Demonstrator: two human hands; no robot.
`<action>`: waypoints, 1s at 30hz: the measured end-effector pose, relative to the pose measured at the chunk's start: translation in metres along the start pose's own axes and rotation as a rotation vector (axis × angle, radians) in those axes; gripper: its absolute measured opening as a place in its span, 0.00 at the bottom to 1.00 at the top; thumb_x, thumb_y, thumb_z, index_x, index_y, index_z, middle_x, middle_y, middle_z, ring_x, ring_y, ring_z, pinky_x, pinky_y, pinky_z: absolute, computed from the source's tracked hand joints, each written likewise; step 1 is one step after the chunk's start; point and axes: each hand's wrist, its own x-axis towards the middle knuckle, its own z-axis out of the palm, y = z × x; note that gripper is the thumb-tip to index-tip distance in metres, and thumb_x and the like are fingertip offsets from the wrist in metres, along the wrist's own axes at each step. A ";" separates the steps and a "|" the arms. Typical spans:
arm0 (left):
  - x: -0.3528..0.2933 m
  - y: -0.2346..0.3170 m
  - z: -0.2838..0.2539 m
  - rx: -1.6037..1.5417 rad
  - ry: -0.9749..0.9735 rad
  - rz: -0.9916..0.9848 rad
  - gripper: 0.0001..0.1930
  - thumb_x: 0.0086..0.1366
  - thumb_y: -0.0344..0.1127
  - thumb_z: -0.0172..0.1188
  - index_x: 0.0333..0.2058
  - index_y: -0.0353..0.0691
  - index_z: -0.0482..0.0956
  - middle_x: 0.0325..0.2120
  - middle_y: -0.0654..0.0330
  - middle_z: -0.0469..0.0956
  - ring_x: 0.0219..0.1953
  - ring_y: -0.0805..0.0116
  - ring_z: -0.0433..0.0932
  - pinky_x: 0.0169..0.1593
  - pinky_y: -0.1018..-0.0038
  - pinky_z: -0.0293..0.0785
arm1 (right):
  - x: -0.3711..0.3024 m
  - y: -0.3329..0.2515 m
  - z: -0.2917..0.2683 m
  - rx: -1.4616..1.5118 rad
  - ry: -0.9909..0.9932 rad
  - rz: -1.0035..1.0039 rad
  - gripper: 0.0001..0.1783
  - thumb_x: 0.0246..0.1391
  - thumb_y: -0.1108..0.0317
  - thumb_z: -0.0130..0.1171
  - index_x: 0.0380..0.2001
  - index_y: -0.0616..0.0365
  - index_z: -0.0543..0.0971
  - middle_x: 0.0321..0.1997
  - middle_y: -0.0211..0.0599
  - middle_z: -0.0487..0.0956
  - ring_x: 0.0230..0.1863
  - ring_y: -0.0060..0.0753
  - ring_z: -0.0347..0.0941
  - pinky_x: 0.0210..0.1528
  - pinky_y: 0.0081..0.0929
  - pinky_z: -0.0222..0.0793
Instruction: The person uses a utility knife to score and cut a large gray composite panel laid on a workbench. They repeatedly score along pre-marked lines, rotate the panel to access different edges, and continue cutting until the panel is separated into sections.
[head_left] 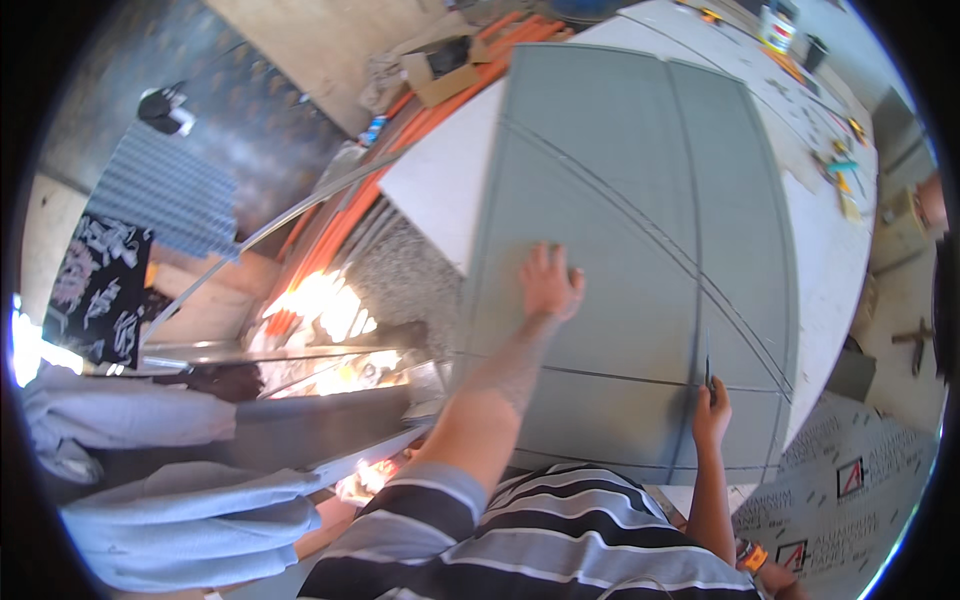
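Note:
A large grey-green panel (600,250) with dark grooves along and across it, and a double line running diagonally, lies in front of me. My left hand (550,284) rests on its left half, palm down, fingers stretched out and holding nothing. Near the panel's lower right, my right hand (712,412) is closed around the dark handle of a thin pointed tool (709,352). The tool's slim tip points away from me, beside the long groove. Its exact kind is too small to make out.
The panel lies on a white tabletop (445,180) with hand tools and a white tub (778,28) at the far right. Orange bars (400,140) and a cardboard box (440,78) are beyond its left edge. A person in blue-grey clothing (190,520) is at left; another hand (932,203) shows at right.

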 end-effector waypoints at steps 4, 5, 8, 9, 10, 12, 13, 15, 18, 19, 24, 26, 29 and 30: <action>-0.003 -0.014 0.009 -0.016 0.023 -0.006 0.32 0.72 0.50 0.58 0.69 0.41 0.68 0.72 0.40 0.61 0.76 0.43 0.57 0.76 0.45 0.51 | -0.038 -0.059 0.045 0.118 -0.064 0.109 0.24 0.69 0.65 0.63 0.60 0.71 0.80 0.47 0.48 0.86 0.45 0.32 0.80 0.51 0.31 0.75; -0.001 -0.010 0.013 -0.035 0.020 0.007 0.32 0.72 0.50 0.58 0.69 0.41 0.68 0.72 0.40 0.61 0.76 0.43 0.56 0.76 0.44 0.51 | -0.045 -0.059 0.052 0.181 -0.036 0.101 0.24 0.69 0.65 0.63 0.61 0.71 0.80 0.48 0.47 0.86 0.45 0.31 0.80 0.51 0.30 0.75; -0.003 -0.020 0.008 -0.077 0.012 0.008 0.32 0.72 0.49 0.57 0.70 0.41 0.67 0.72 0.39 0.60 0.77 0.41 0.56 0.76 0.43 0.50 | -0.070 -0.072 0.079 0.267 -0.069 0.126 0.25 0.73 0.62 0.61 0.62 0.71 0.78 0.47 0.40 0.84 0.44 0.26 0.78 0.48 0.26 0.73; -0.003 -0.017 0.006 -0.103 0.010 0.006 0.32 0.72 0.48 0.57 0.70 0.40 0.67 0.72 0.38 0.60 0.76 0.41 0.55 0.76 0.42 0.50 | -0.075 -0.067 0.084 0.273 -0.021 0.167 0.24 0.73 0.62 0.61 0.62 0.70 0.78 0.46 0.38 0.84 0.43 0.24 0.77 0.47 0.25 0.72; -0.002 -0.016 0.004 -0.132 0.010 -0.002 0.32 0.72 0.48 0.57 0.70 0.40 0.67 0.72 0.38 0.60 0.76 0.40 0.55 0.76 0.41 0.49 | -0.084 -0.056 0.092 0.275 0.026 0.205 0.23 0.73 0.62 0.60 0.62 0.70 0.78 0.45 0.37 0.83 0.43 0.22 0.76 0.45 0.24 0.72; -0.004 -0.019 0.005 -0.230 -0.025 0.017 0.33 0.70 0.48 0.58 0.70 0.41 0.67 0.73 0.38 0.59 0.77 0.39 0.54 0.77 0.41 0.48 | -0.103 -0.062 0.103 0.329 0.102 0.315 0.21 0.73 0.63 0.60 0.60 0.67 0.79 0.42 0.33 0.82 0.39 0.19 0.74 0.41 0.22 0.70; -0.004 -0.022 0.007 -0.271 -0.036 0.024 0.33 0.70 0.48 0.59 0.70 0.41 0.67 0.73 0.38 0.59 0.77 0.39 0.54 0.77 0.40 0.47 | -0.118 -0.094 0.105 0.391 0.137 0.382 0.20 0.73 0.63 0.60 0.59 0.66 0.80 0.39 0.30 0.80 0.37 0.17 0.73 0.38 0.21 0.69; -0.010 -0.020 0.006 -0.318 -0.079 0.051 0.35 0.66 0.47 0.62 0.69 0.40 0.69 0.74 0.38 0.59 0.79 0.39 0.52 0.78 0.41 0.46 | -0.131 -0.119 0.114 0.406 0.134 0.421 0.18 0.72 0.63 0.60 0.57 0.63 0.81 0.35 0.25 0.78 0.32 0.15 0.70 0.33 0.20 0.66; -0.013 -0.031 -0.003 -0.409 -0.126 0.132 0.37 0.63 0.49 0.66 0.68 0.40 0.70 0.75 0.39 0.57 0.80 0.38 0.49 0.79 0.41 0.45 | -0.145 -0.125 0.109 0.301 0.097 0.370 0.15 0.72 0.63 0.60 0.55 0.60 0.82 0.29 0.19 0.74 0.23 0.13 0.65 0.26 0.20 0.61; -0.015 -0.032 -0.007 -0.446 -0.145 0.166 0.38 0.62 0.50 0.67 0.68 0.41 0.70 0.76 0.39 0.57 0.81 0.38 0.48 0.79 0.41 0.44 | -0.147 -0.133 0.112 0.327 0.078 0.343 0.16 0.72 0.63 0.60 0.55 0.61 0.82 0.29 0.19 0.74 0.23 0.13 0.65 0.26 0.20 0.62; 0.019 -0.093 -0.014 -0.661 -0.415 0.340 0.40 0.64 0.53 0.69 0.70 0.39 0.71 0.71 0.39 0.69 0.77 0.40 0.60 0.78 0.46 0.56 | -0.163 -0.169 0.136 0.430 0.115 0.283 0.19 0.70 0.66 0.62 0.59 0.66 0.81 0.32 0.24 0.76 0.26 0.16 0.68 0.29 0.21 0.65; 0.029 -0.130 -0.014 -0.967 -0.517 0.238 0.33 0.65 0.46 0.69 0.65 0.36 0.76 0.65 0.39 0.76 0.71 0.47 0.73 0.72 0.57 0.69 | -0.167 -0.181 0.143 0.453 0.082 0.264 0.21 0.70 0.67 0.62 0.60 0.68 0.80 0.33 0.25 0.77 0.27 0.16 0.69 0.30 0.21 0.66; 0.009 -0.122 -0.056 -1.060 -0.572 -0.002 0.28 0.68 0.41 0.67 0.63 0.34 0.78 0.62 0.40 0.80 0.65 0.51 0.80 0.67 0.60 0.76 | -0.177 -0.170 0.150 0.497 0.032 0.316 0.23 0.69 0.66 0.64 0.60 0.70 0.79 0.35 0.26 0.79 0.29 0.16 0.69 0.32 0.21 0.67; 0.001 -0.130 -0.059 -0.999 -0.529 0.012 0.27 0.68 0.40 0.66 0.63 0.34 0.78 0.61 0.40 0.81 0.64 0.51 0.81 0.66 0.60 0.77 | -0.181 -0.162 0.159 0.528 0.019 0.337 0.23 0.68 0.66 0.64 0.60 0.70 0.79 0.35 0.27 0.79 0.30 0.16 0.69 0.33 0.21 0.67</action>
